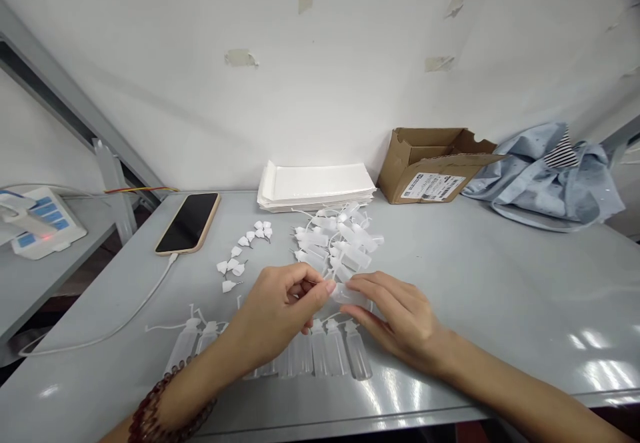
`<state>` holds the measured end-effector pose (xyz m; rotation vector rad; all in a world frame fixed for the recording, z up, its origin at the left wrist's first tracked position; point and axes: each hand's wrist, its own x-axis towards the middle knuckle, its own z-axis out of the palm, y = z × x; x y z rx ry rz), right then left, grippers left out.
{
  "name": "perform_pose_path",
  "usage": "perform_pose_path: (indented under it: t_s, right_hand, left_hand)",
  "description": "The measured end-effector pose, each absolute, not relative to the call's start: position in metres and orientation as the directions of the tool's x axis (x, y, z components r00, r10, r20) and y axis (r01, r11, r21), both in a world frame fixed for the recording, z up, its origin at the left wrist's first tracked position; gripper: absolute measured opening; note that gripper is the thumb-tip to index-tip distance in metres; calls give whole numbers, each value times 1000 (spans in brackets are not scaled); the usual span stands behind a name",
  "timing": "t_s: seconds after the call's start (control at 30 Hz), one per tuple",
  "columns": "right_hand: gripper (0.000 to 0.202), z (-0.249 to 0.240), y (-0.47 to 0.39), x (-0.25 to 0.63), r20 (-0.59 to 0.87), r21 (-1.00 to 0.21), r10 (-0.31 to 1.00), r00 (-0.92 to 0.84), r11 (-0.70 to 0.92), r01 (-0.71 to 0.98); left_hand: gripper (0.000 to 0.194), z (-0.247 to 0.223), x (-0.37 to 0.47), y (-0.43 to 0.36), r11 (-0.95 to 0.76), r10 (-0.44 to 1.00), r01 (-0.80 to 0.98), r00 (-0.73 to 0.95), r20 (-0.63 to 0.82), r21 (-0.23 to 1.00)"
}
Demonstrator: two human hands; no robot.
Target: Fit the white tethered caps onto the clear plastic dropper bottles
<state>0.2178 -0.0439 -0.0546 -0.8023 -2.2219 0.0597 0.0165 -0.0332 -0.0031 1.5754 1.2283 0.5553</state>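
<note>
My right hand (400,310) grips a small translucent plastic squeeze bottle (344,293) between thumb and fingers, the bottle lying roughly sideways. At the bottle's left end, my left hand (283,303) is closed in a pinch; its fingertips hide the neck and whatever sits there. Beyond the hands is a loose pile of similar bottles (353,254) with thin strap tails. Nearer the front edge, upright-facing bottles (335,350) lie in a row, partly covered by my left forearm. White needle-tip caps (236,252) are scattered left of the pile, several with thin metal needles showing.
A phone (189,223) on a white charging cable (135,316) lies at the left. Against the wall stand a stack of white trays (315,183) and an open cardboard box (435,163). Light blue cloth (540,183) is heaped at right. A power strip (47,220) sits far left.
</note>
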Motion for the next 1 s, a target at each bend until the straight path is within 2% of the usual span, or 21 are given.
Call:
perform_pose_path:
  t_s: [0.03, 0.1, 0.17, 0.27, 0.33, 0.43, 0.53, 0.63, 0.7, 0.87, 1.0]
  right_hand:
    - [27, -54, -44, 218, 646, -274, 558, -521, 806, 524]
    - [26, -51, -44, 218, 616, -368, 603, -507, 790, 491]
    - [23, -46, -44, 219, 546, -523, 677, -493, 735, 431]
    - [18, -37, -43, 221, 375, -725, 770, -516, 591, 355]
    - [22, -33, -40, 223, 200, -860, 807, -556, 416, 294]
    - [29, -33, -37, 225, -46, -996, 756, -653, 15, 88]
    - [29, -38, -34, 227, -178, -924, 636, -751, -370, -94]
    - [27, -42, -31, 229, -265, -799, 498, -826, -593, -102]
    - [27, -41, -30, 230, -275, -760, 448, -851, -643, -93]
    - [29, -38, -28, 231, -294, -789, 516, -805, -607, -100]
    - [33, -39, -25, 233, -305, -752, 425, -852, -657, -58]
  left_hand:
    - [27, -4, 16, -33, 39, 898, 419, 384, -215, 907]
    - [25, -6, 15, -32, -17, 890, 403, 423, -170, 915]
    - [23, -10, 14, -32, -164, 876, 407, 478, -56, 899]
    - [19, -15, 12, -32, -436, 817, 423, 557, 153, 794]
    - [17, -18, 11, -33, -540, 770, 410, 594, 233, 735]
    - [15, -18, 8, -35, -577, 729, 369, 634, 257, 729]
    - [13, -14, 6, -38, -578, 703, 338, 668, 244, 743]
    - [15, -12, 5, -39, -581, 669, 303, 706, 232, 755]
    - [17, -12, 5, -37, -590, 651, 294, 725, 227, 752]
    - [18, -16, 6, -34, -633, 651, 307, 709, 273, 711]
    - [20, -17, 8, -38, -659, 630, 298, 720, 290, 691]
